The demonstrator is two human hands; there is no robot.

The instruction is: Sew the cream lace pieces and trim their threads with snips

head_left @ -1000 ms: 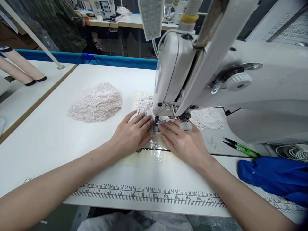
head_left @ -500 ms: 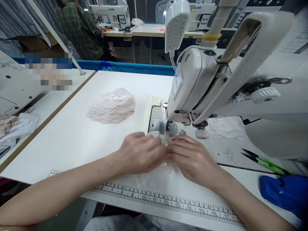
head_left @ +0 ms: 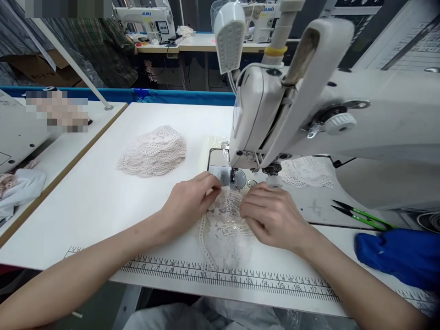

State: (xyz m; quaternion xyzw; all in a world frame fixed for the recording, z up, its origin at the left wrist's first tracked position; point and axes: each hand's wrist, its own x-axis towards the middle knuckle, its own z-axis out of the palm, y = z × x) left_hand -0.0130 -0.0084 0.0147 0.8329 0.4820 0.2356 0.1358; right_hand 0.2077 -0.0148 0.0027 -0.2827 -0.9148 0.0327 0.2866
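Lace (head_left: pixel 225 243) lies on the counter (head_left: pixel 110 201) in front of the sewing machine (head_left: pixel 252 119), where my left hand (head_left: pixel 185 199) pinches its machine-side edge with closed fingers and my right hand (head_left: pixel 275 215) curls its fingers against it, grip hidden, apparently to steady it.

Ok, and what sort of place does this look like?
Probably a sewing workshop: a sewing machine stands at this white table, lace lies between the left hand and right hand, and other machines stand in the background.
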